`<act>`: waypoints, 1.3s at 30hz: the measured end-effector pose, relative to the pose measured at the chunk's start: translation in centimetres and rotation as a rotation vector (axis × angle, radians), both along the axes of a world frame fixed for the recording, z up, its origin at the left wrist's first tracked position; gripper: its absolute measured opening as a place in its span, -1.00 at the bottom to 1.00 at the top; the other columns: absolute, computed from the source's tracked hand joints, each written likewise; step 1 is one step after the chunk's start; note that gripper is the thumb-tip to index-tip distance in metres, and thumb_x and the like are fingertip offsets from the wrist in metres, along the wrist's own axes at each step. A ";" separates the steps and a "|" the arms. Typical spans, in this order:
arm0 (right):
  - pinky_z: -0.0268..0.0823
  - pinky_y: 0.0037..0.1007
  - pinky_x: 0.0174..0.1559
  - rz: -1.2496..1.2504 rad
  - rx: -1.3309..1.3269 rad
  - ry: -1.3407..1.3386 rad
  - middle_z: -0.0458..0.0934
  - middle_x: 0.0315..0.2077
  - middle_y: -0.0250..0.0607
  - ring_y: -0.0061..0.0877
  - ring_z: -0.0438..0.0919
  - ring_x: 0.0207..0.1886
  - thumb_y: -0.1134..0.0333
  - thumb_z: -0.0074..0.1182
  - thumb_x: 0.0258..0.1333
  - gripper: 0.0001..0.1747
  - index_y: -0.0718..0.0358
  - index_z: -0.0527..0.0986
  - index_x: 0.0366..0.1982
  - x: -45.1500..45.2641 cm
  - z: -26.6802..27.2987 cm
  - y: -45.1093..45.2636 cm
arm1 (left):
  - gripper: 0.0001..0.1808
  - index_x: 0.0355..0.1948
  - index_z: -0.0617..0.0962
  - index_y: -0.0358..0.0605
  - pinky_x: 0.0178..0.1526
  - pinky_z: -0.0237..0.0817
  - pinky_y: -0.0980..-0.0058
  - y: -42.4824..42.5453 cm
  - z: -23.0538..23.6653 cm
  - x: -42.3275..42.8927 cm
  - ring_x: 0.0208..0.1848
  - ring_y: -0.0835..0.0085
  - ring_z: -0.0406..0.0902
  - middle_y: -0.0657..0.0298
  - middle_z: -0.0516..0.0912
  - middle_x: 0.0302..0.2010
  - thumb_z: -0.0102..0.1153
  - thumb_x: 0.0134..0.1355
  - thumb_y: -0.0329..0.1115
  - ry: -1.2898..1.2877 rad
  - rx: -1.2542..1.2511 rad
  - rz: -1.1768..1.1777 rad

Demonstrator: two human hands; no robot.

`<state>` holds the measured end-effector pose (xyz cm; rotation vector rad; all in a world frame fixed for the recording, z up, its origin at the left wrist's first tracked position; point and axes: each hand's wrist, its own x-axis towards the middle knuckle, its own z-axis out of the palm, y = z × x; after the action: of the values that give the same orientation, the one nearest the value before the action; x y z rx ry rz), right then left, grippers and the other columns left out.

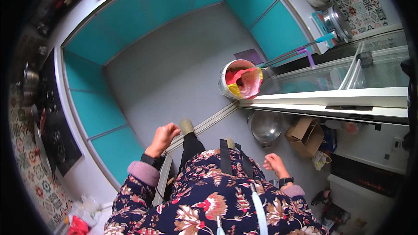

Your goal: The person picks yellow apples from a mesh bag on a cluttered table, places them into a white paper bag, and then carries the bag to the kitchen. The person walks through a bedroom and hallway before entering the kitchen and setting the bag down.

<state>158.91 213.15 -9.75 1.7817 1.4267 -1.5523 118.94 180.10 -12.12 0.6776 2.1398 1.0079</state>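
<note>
My left hand hangs in the air over the doorway, its fingers loosely curled, with nothing seen in it. Close by are one slipper and the metal door track across the floor. On the other side, my right hand is raised beside the floral garment, fingers half bent and slightly apart, also without any object. Ahead on the grey floor, against the sliding door frame, stands a white bucket lined with a red and yellow plastic bag. Neither hand touches it.
Turquoise cabinets bound the kitchen floor; a black cooktop is at left. A glass sliding door and long-handled tools stand right. Beyond the track are a metal basin and cardboard box.
</note>
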 end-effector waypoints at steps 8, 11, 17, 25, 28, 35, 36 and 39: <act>0.39 -0.56 -0.45 0.314 -0.178 0.102 0.56 -0.44 -0.34 -0.69 0.51 -0.46 0.21 0.03 0.24 -0.80 0.18 0.51 -0.26 14.1 -6.2 6.4 | -0.70 -0.41 0.44 -0.11 -0.36 0.32 0.16 1.0 -2.8 12.8 -0.37 0.01 0.53 0.05 0.57 -0.48 0.32 0.02 -0.23 0.201 -0.001 0.121; 0.37 -0.57 -0.47 0.451 -0.060 0.029 0.55 -0.45 -0.34 -0.68 0.50 -0.47 0.21 0.03 0.25 -0.81 0.18 0.50 -0.25 13.9 -6.4 10.1 | -0.74 -0.54 0.50 -0.08 -0.33 0.37 0.17 -0.3 -4.9 20.6 -0.36 0.08 0.60 0.13 0.61 -0.54 0.39 -0.08 -0.24 0.075 -0.124 0.269; 0.33 -0.60 -0.51 0.620 0.059 0.108 0.53 -0.46 -0.35 -0.67 0.49 -0.50 0.23 0.03 0.27 -0.82 0.17 0.48 -0.23 9.3 -3.3 9.7 | -0.75 -0.53 0.59 -0.08 -0.30 0.42 0.23 -5.9 -6.4 34.7 -0.36 0.13 0.62 0.13 0.64 -0.53 0.43 -0.15 -0.23 0.011 -0.131 0.540; 0.27 -0.65 -0.56 0.811 -0.017 0.224 0.51 -0.48 -0.36 -0.66 0.48 -0.52 0.24 0.02 0.29 -0.84 0.16 0.44 -0.20 6.5 -0.9 4.0 | -0.73 -0.53 0.57 -0.12 -0.33 0.38 0.28 -10.4 -8.3 40.9 -0.39 0.17 0.60 0.14 0.64 -0.51 0.39 -0.08 -0.19 -0.051 -0.069 0.647; 0.22 -0.69 -0.48 1.078 -0.131 0.331 0.49 -0.45 -0.43 -0.75 0.41 -0.48 0.27 0.03 0.29 -0.83 0.23 0.47 -0.24 6.3 -2.4 0.3 | -0.73 -0.54 0.57 -0.12 -0.33 0.38 0.26 -12.2 -8.8 41.1 -0.41 0.16 0.60 0.14 0.63 -0.52 0.39 -0.08 -0.18 0.045 -0.024 0.720; 0.20 -0.70 -0.39 1.025 -0.064 0.294 0.48 -0.44 -0.48 -0.79 0.35 -0.43 0.30 0.01 0.29 -0.84 0.23 0.47 -0.20 8.5 -3.2 -2.8 | -0.76 -0.55 0.61 -0.09 -0.33 0.40 0.20 -15.8 -9.2 41.8 -0.40 0.10 0.61 0.10 0.64 -0.54 0.39 -0.08 -0.18 -0.039 -0.119 0.610; 0.20 -0.70 -0.43 0.996 -0.048 0.232 0.48 -0.45 -0.49 -0.79 0.34 -0.46 0.29 0.01 0.29 -0.84 0.21 0.47 -0.21 9.2 -2.8 -2.6 | -0.76 -0.55 0.61 -0.09 -0.33 0.40 0.20 -15.9 -9.4 41.8 -0.40 0.10 0.61 0.10 0.64 -0.54 0.39 -0.08 -0.18 -0.040 -0.111 0.605; 0.15 -0.71 -0.55 0.896 -0.031 0.154 0.46 -0.50 -0.52 -0.81 0.31 -0.56 0.24 0.04 0.28 -0.84 0.15 0.46 -0.23 11.6 -2.3 -2.4 | -0.76 -0.52 0.62 -0.10 -0.33 0.39 0.19 -15.8 -9.9 40.6 -0.39 0.09 0.61 0.09 0.64 -0.54 0.37 -0.05 -0.18 -0.061 -0.120 0.534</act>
<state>170.47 210.80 -12.00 0.7810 1.8787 -1.1971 159.59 164.28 -22.06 0.0054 2.3573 1.1347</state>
